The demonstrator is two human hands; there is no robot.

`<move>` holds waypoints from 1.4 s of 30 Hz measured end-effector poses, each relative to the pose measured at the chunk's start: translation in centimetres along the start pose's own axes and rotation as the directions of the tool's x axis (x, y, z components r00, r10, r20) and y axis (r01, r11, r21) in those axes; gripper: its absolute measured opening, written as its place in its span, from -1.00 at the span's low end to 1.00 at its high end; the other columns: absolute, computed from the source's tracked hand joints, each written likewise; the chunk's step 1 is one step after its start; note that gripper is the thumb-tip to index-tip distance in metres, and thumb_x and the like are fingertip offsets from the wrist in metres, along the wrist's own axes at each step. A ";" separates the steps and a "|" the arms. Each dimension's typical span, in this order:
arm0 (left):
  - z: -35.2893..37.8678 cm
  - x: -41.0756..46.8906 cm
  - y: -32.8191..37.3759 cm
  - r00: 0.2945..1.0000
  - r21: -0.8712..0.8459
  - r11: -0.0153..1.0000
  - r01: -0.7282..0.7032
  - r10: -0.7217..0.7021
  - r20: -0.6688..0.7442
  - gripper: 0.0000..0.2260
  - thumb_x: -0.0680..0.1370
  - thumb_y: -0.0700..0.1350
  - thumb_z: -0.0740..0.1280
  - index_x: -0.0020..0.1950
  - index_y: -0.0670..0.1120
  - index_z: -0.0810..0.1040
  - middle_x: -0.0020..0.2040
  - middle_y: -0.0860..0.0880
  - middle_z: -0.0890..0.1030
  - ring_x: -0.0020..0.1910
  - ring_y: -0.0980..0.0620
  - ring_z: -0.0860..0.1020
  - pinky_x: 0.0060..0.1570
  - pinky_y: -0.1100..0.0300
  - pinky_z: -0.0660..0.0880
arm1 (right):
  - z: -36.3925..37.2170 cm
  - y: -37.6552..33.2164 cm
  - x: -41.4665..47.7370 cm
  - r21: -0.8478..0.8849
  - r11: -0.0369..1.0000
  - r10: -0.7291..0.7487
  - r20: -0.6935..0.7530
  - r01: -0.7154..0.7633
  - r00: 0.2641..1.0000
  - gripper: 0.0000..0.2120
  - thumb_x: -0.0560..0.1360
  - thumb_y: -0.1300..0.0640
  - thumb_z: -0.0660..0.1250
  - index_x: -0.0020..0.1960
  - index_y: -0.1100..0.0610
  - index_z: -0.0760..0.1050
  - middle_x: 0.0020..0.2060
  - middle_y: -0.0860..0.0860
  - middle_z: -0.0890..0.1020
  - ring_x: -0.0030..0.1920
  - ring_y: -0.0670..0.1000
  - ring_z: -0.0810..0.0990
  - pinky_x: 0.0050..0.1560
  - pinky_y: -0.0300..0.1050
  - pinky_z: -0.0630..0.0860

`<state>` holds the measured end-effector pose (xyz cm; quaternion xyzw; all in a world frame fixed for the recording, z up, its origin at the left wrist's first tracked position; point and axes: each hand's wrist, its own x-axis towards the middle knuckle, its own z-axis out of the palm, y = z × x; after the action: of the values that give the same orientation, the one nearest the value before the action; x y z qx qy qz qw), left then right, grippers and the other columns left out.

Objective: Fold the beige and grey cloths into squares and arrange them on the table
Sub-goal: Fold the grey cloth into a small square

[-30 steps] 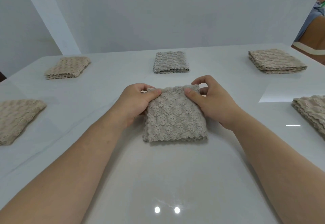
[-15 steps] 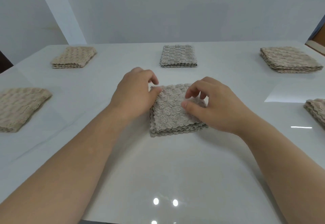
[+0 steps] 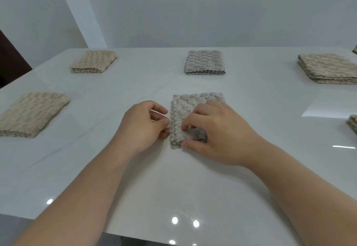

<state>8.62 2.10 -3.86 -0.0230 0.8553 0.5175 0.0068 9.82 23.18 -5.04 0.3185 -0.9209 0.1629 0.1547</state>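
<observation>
White glossy table (image 3: 193,184) fills the view, backed by a plain pale wall (image 3: 193,10). Centre cloth (image 3: 193,103), folded and greyish-beige, lies flat at mid-table. Right hand (image 3: 218,133) covers its near right part; thumb and curled fingers pinch a raised fold at the near edge. Left hand (image 3: 143,126) sits at the 9 o'clock edge of this cloth with fingers curled and fingertips touching that edge; whether it grips the fabric cannot be told. Taken from the centre cloth: grey cloth (image 3: 204,62) at 12 o'clock, far beige cloth (image 3: 94,61) at 10 o'clock, left beige cloth (image 3: 31,112) at 9 o'clock, right beige cloth (image 3: 328,68) at 2 o'clock, edge cloth (image 3: 352,124) at 3 o'clock, cut by the frame. All lie folded and well apart. Bare tabletop runs from the hands to the near table edge at 6 o'clock, crossed by both forearms.
</observation>
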 end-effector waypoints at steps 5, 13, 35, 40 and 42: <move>0.6 0.2 0.0 1.000 -0.108 0.994 0.018 -0.018 -0.001 -0.89 0.51 -0.30 0.49 -0.02 -0.16 0.64 -0.25 -0.12 0.71 -0.32 -0.05 0.70 -0.19 0.08 0.68 | 0.8 -0.7 0.2 0.009 1.000 -0.006 -0.045 0.006 0.999 -0.75 0.55 -0.18 0.25 0.00 -0.07 0.62 -0.13 -0.12 0.60 -0.05 0.05 0.55 0.01 0.09 0.51; 0.8 0.1 -0.1 1.000 -0.150 0.988 0.031 -0.031 0.004 -0.85 0.46 -0.34 0.52 -0.04 -0.18 0.64 -0.20 -0.14 0.71 -0.34 -0.03 0.69 -0.28 0.18 0.65 | 1.2 -1.8 0.7 0.103 0.994 0.063 -0.234 -0.039 0.970 -0.78 0.58 -0.08 0.30 -0.06 -0.02 0.66 -0.19 -0.08 0.62 -0.16 0.06 0.61 -0.16 -0.01 0.53; 1.0 0.6 -0.6 1.000 -0.170 0.985 0.001 -0.005 -0.024 -0.95 0.57 -0.24 0.43 0.03 -0.17 0.63 -0.24 -0.10 0.67 -0.38 0.01 0.65 -0.28 0.07 0.67 | 1.5 -1.7 0.0 0.035 0.999 -0.004 -0.019 0.004 1.000 -0.77 0.58 -0.12 0.22 -0.02 -0.02 0.58 -0.12 -0.12 0.58 -0.05 0.04 0.55 -0.13 0.06 0.56; 1.1 0.5 -0.8 0.997 -0.023 0.998 -0.059 0.058 -0.044 -0.83 0.47 -0.17 0.55 0.00 -0.07 0.62 -0.22 -0.02 0.70 -0.41 0.03 0.65 -0.35 0.17 0.59 | 1.0 -1.4 0.3 0.175 0.982 0.100 -0.137 -0.075 0.985 -0.75 0.57 -0.13 0.26 -0.01 -0.02 0.64 -0.11 -0.13 0.62 -0.01 0.00 0.57 -0.02 -0.01 0.55; 1.1 0.5 -0.9 0.997 0.019 0.998 -0.066 0.067 -0.049 -0.83 0.47 -0.19 0.54 -0.01 -0.05 0.61 -0.22 -0.02 0.70 -0.43 0.05 0.64 -0.36 0.21 0.55 | 0.9 -0.8 0.5 0.155 0.977 0.177 -0.229 -0.143 0.957 -0.74 0.60 -0.07 0.26 0.05 0.05 0.65 -0.04 -0.07 0.66 0.07 0.05 0.59 0.11 0.00 0.52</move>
<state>8.13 2.68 -5.19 -0.0075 0.8599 0.5094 -0.0316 9.83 21.92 -5.52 0.2305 -0.9046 0.2754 0.2299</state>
